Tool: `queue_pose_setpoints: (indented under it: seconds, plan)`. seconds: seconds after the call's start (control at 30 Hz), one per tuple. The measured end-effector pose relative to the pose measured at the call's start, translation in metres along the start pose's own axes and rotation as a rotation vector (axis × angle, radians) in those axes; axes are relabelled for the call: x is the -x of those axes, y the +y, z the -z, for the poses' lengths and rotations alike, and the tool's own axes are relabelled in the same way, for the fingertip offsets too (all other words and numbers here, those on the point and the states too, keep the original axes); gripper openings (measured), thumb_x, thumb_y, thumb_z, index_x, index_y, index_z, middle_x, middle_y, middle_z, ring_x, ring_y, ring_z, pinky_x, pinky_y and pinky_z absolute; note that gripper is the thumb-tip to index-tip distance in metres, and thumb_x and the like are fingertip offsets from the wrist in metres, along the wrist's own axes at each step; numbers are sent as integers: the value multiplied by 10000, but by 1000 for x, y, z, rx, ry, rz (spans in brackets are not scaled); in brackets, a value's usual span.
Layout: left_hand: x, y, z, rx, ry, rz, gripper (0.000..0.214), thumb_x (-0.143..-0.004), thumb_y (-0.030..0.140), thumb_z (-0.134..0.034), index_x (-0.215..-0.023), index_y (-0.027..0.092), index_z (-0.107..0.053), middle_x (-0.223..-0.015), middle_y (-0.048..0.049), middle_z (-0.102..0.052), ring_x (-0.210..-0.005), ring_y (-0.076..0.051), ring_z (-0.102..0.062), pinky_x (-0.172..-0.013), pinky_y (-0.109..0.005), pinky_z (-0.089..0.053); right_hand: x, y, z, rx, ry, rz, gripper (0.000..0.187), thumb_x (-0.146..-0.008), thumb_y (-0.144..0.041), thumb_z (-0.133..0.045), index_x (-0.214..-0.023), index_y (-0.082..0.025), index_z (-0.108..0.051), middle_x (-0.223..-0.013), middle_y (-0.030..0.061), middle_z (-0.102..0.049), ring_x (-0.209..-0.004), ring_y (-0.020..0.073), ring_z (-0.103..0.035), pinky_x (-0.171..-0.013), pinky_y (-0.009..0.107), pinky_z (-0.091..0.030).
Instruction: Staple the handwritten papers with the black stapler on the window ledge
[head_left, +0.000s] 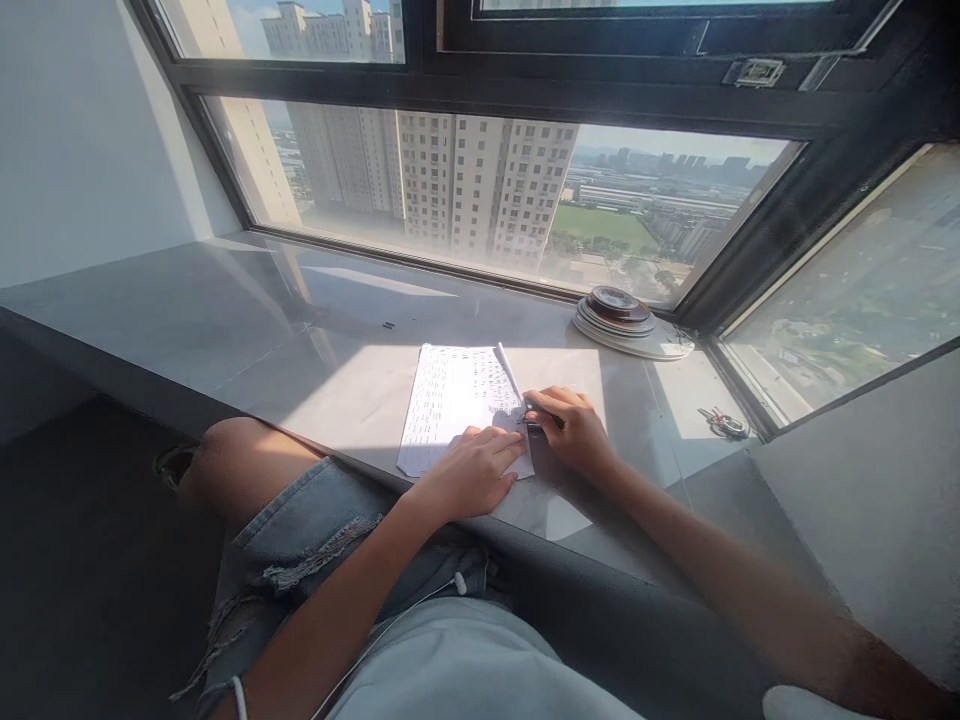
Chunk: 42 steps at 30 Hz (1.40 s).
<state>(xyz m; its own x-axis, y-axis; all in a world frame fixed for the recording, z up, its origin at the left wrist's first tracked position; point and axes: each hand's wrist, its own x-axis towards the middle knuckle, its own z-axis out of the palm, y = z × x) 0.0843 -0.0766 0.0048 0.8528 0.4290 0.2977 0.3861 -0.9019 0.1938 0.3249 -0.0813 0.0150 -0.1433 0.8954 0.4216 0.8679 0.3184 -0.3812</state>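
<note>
White sheets of paper (457, 400) with rows of dark marks lie on the sunlit sill (337, 395). My left hand (476, 468) rests flat on the lower right part of the paper, fingers stretched out. At the paper's right edge, my right hand (574, 428) is closed on a small dark object (532, 408), mostly hidden by the fingers; its kind cannot be made out. A narrow white strip (508, 372), perhaps a curled paper edge, runs along the upper right side of the sheets.
Near the window corner stands a stack of round, plate-like discs (615, 318). A small metallic tangle (724, 424) lies at the right end of the sill. Tiny dark pieces (388, 325) sit beyond the paper. A window frame (450, 258) bounds the far side.
</note>
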Motion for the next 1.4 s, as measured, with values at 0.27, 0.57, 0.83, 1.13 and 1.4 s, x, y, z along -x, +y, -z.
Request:
queue_pose_setpoints:
  seconds: [0.27,0.57,0.83,1.13,1.4]
  plan:
    - [0,-1,-1,7,7,4,354,-1092,259,-535,-1428,177,-610,-1539,-134,-620,-1409,-292,-573,-1105,-504,-524,0,0,-1,37,-9,18,258,-1053,-283,-553,-1215,-265,-753,-1161,81,-784,-1076,299,-663,-975,444,-415]
    - [1,-2,-1,-5,16,-5,359,-1078,260,-564,-1425,187,-619,-1527,-136,-624,-1398,-293,-583,-1101,-508,-540,0,-2,-1,96,-19,42,236,-1055,-279,-560,-1202,-278,-744,-1122,74,-780,-1039,295,-644,-952,440,-407]
    - [1,-2,-2,10,7,7,352,-1096,272,-534,-1426,183,-613,-1535,-129,-624,-1401,-294,-579,-1105,-515,-524,1,-3,0,165,-55,82,232,-1071,-287,-553,-1214,-265,-734,-1140,72,-778,-1022,287,-632,-926,439,-394]
    - [0,-1,0,6,7,11,362,-1092,275,-542,-1434,187,-621,-1512,-136,-630,-1367,-297,-598,-1083,-507,-541,-1,-6,2,260,-121,147,227,-1074,-256,-528,-1129,-250,-747,-1051,88,-755,-962,279,-602,-888,424,-367]
    - [-1,-1,0,17,-18,24,375,-1080,286,-562,-1435,171,-597,-1500,-129,-638,-1338,-304,-600,-1080,-505,-529,1,-4,-5,394,-137,200,249,-1081,-236,-506,-1171,-226,-738,-1014,115,-746,-941,301,-586,-846,433,-337]
